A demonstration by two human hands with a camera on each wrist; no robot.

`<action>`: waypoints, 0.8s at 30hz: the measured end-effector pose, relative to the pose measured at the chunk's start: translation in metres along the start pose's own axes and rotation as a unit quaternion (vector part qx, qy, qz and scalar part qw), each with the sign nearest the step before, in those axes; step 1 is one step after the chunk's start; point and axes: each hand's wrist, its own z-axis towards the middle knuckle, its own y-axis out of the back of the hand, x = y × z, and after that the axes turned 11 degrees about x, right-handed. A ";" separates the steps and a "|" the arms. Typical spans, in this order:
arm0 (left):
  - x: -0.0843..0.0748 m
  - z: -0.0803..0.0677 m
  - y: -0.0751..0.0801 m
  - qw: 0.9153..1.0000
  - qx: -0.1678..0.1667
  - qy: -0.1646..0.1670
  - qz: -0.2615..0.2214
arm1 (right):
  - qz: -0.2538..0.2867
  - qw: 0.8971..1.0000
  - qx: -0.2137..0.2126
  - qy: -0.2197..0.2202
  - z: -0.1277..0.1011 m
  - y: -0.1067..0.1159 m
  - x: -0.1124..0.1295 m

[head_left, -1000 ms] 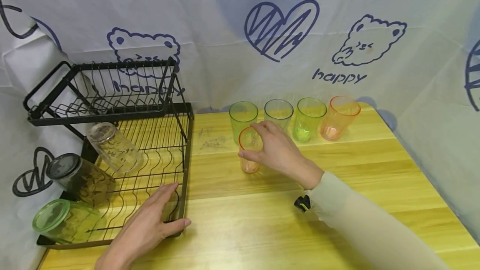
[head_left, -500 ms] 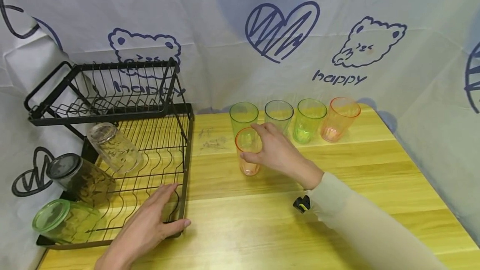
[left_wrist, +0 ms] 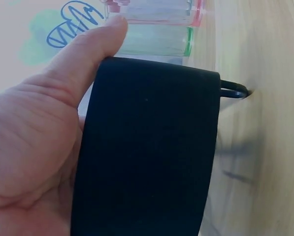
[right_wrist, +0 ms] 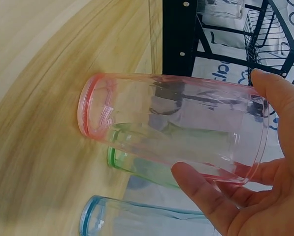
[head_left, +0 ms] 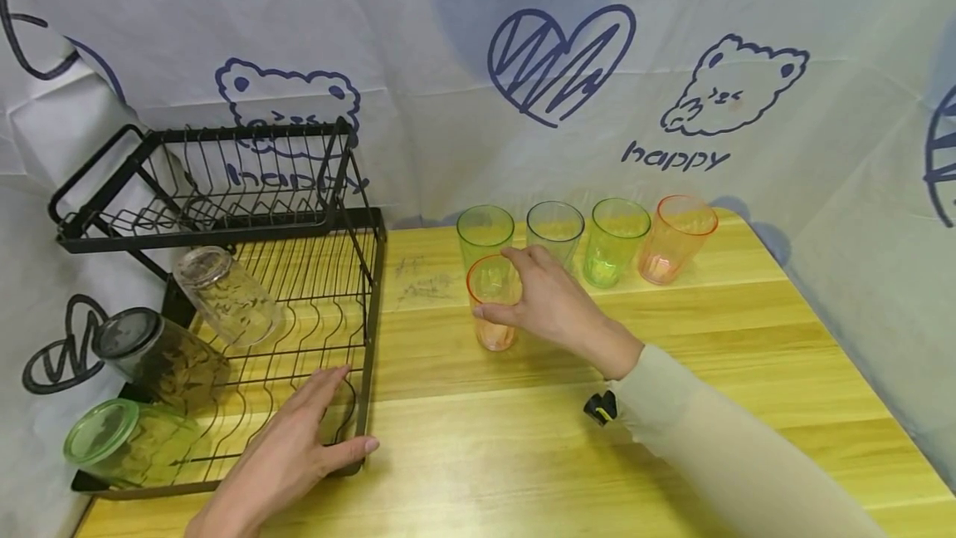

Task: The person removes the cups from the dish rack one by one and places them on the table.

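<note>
In the head view my right hand (head_left: 556, 297) holds a clear tumbler with an orange-red rim (head_left: 495, 335), thumb on the near side and fingers round the far side. The tumbler stands upright, close in front of a green-rimmed tumbler (head_left: 478, 231). The right wrist view shows the fingertips on the held tumbler (right_wrist: 161, 108) near one end. My left hand (head_left: 287, 442) lies over the front right corner of the black dish rack (head_left: 368, 330), fingers stretched inside and thumb outside. In the left wrist view the rack's black side (left_wrist: 147, 147) hides those fingers.
Behind stand a blue-rimmed tumbler (head_left: 554, 222), a lime-green tumbler (head_left: 607, 247) and an orange tumbler (head_left: 672, 247). Three cups lean on the rack's lower tier: clear (head_left: 231, 297), dark grey (head_left: 164, 355) and green (head_left: 142, 442). A printed curtain (head_left: 433, 123) hangs behind the wooden table (head_left: 478, 455).
The orange-red-rimmed tumbler has shifted slightly left and toward me in my right hand's hold, mostly in the first half second. The left hand and the other tumblers stay in place.
</note>
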 end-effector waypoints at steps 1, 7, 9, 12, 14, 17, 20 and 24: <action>0.000 0.000 0.000 1.000 0.001 0.002 0.000 | 0.001 1.000 0.002 -0.001 0.000 0.000 0.000; 0.001 0.000 0.008 1.000 0.002 0.018 -0.003 | 0.003 1.000 0.009 0.000 -0.001 0.000 0.000; 0.002 0.000 0.013 1.000 -0.010 0.017 0.000 | 0.000 1.000 0.007 0.004 -0.001 0.001 0.000; 0.003 0.001 0.020 0.999 -0.033 0.012 0.004 | -0.009 1.000 0.003 0.012 -0.001 0.001 -0.001; 0.003 0.001 0.024 0.999 -0.043 0.014 0.007 | -0.012 1.000 0.001 0.016 -0.001 0.001 -0.002; 0.004 -0.002 0.030 0.998 -0.055 0.022 0.011 | -0.012 1.000 0.001 0.020 -0.001 0.000 -0.002; 0.004 -0.006 0.035 0.996 -0.082 0.033 0.020 | -0.010 1.000 -0.001 0.019 0.000 -0.001 -0.003; 0.006 -0.018 0.042 0.986 -0.158 0.039 0.035 | -0.010 1.000 -0.006 0.019 0.000 -0.001 -0.003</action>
